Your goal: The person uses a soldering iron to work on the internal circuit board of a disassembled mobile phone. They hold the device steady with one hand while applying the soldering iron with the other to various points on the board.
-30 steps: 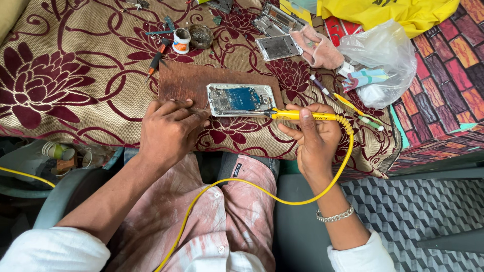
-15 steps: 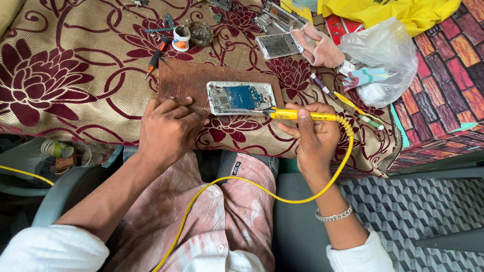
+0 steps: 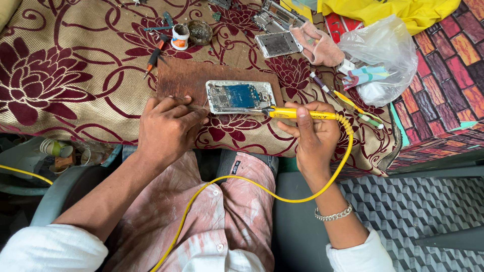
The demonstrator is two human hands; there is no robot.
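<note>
A yellow soldering iron [image 3: 297, 114] is held tight in the right hand [image 3: 310, 135], fingers closed around it; its tip is touching the lower edge of an opened phone [image 3: 241, 96]; a thin wire [image 3: 194, 107] is pinched in the closed left hand [image 3: 169, 128], just beside the phone's left end; the phone is laid on a brown wooden board [image 3: 184, 79]; the board is set on a flowered cloth [image 3: 65, 75]; a yellow cord [image 3: 282, 194] is looped down over the lap; a clear plastic bag [image 3: 383, 55] is seen at the right.
</note>
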